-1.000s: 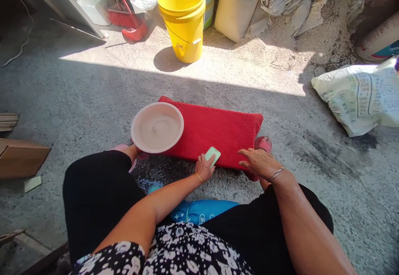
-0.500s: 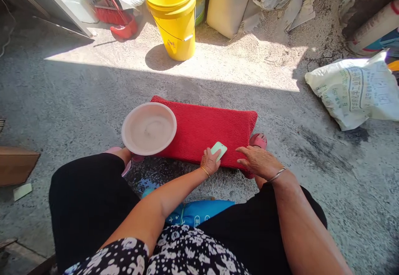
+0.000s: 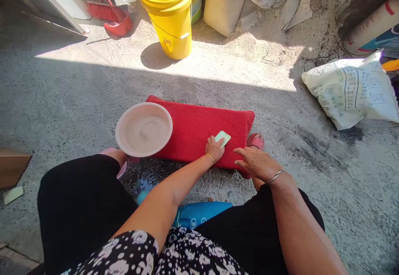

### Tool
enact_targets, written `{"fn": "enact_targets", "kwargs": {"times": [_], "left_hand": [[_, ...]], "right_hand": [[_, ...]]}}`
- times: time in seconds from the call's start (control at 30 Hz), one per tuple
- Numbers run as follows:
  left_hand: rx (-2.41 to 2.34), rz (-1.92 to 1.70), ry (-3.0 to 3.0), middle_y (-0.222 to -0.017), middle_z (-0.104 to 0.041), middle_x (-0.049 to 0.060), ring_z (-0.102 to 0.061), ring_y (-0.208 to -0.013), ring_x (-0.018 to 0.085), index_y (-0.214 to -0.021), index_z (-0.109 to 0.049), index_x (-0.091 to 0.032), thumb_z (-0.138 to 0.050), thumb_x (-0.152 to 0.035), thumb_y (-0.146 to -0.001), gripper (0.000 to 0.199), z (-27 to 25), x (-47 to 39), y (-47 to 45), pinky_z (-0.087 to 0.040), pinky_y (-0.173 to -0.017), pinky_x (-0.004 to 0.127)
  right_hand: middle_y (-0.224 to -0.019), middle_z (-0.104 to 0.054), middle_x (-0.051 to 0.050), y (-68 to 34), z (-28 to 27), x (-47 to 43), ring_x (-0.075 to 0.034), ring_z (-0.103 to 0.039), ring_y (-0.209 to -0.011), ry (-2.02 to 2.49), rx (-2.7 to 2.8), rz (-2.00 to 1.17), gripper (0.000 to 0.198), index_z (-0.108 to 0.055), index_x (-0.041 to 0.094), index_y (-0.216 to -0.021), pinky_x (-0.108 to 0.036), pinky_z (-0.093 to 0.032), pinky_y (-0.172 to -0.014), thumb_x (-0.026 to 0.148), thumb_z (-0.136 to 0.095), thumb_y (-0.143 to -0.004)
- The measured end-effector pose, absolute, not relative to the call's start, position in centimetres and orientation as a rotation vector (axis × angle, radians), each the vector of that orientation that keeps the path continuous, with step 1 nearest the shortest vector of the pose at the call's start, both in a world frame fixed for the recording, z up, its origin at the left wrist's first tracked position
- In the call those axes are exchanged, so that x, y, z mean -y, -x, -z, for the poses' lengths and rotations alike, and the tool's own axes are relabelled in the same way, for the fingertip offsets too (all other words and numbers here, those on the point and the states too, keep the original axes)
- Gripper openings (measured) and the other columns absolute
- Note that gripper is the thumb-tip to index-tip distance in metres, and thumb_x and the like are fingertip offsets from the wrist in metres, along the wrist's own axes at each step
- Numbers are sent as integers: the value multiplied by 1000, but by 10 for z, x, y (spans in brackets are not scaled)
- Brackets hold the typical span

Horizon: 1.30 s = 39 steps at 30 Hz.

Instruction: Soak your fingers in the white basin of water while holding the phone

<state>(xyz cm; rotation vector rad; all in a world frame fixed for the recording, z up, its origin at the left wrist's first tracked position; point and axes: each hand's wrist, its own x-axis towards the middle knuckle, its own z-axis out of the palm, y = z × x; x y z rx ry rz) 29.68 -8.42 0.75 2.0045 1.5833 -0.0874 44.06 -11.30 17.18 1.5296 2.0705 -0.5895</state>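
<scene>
My left hand [image 3: 215,149] is closed round the lower edge of a pale green smartphone [image 3: 222,138], low over the right half of a red plush-covered bench [image 3: 199,127]. I cannot tell whether the phone touches the cover. My right hand [image 3: 256,161] hangs by the bench's right front corner, fingers apart, with nothing in it. On the bench's left end sits a pale pink basin [image 3: 144,128], its inside whitish with a faint darker patch in the middle.
A yellow bucket [image 3: 168,21] stands on the concrete beyond the bench. Behind it to the left lie a red dustpan [image 3: 120,25] and a broom [image 3: 101,11]. A printed white sack [image 3: 350,90] lies at right. Below my arms is a blue bag [image 3: 202,213].
My left hand has moved a little forward and right along the bench with the smartphone. My right hand stays by the corner. The whole view has shifted slightly.
</scene>
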Motion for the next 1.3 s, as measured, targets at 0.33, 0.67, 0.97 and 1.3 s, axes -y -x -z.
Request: {"fn": "enact_targets", "kwargs": {"times": [0.33, 0.67, 0.97, 1.3], "left_hand": [[-670, 318, -2381, -114, -52, 12, -52, -103, 27, -121, -62, -27, -59, -48, -83, 44, -38, 166, -247, -47, -82, 38], [-736, 150, -2279, -103, -54, 8, -54, -93, 21, -110, -61, -21, -65, -38, -79, 35, -116, 134, -120, -47, -83, 32], [-834, 494, -2259, -138, -47, 10, -47, -123, 33, -131, -50, -35, -72, -48, -72, 65, -163, 69, -54, -45, -94, 47], [-1615, 420, -2263, -139, -52, 14, -49, -127, 32, -135, -50, -23, -55, -40, -90, 49, -215, 8, 39, -39, -101, 48]], "right_hand": [[-120, -63, -14, -429, -122, 111, -28, -61, -107, -1417, -2084, 727, 53, -57, 24, -132, -38, -45, -86, 45, -62, -84], [-132, -55, -12, -333, -120, 135, -27, -52, -118, -1043, -2365, 1463, 70, -51, 20, -132, -40, -40, -100, 44, -74, -71], [-115, -58, -9, -291, -94, 140, -23, -56, -102, -1424, -2243, 1167, 68, -43, 24, -144, -34, -44, -88, 32, -62, -79], [-119, -51, -14, -159, -33, 113, -27, -50, -108, -1349, -2300, 556, 59, -45, 31, -142, -36, -38, -91, 47, -59, -88]]}}
